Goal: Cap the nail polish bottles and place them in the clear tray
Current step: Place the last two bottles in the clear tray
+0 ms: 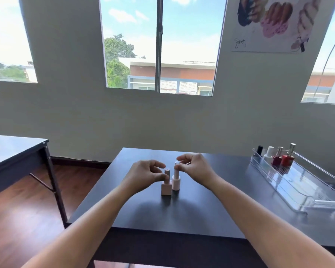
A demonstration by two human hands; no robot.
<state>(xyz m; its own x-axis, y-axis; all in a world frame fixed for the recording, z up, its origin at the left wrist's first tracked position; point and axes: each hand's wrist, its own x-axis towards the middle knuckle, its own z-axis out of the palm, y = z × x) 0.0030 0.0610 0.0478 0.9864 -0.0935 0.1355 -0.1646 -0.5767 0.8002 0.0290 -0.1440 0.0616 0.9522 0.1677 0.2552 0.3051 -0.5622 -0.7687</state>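
Note:
Two pale pink nail polish bottles stand side by side in the middle of the dark table. The square bottle is on the left, and my left hand pinches its cap between thumb and fingers. The round bottle is on the right, and my right hand grips the top of its cap with the fingertips. A clear tray lies at the right side of the table. At its far end stand several capped bottles: black, white and red ones.
A second dark table stands to the left across a gap of wooden floor. The wall with windows is behind the table. The near end of the clear tray reaches toward the table's right front.

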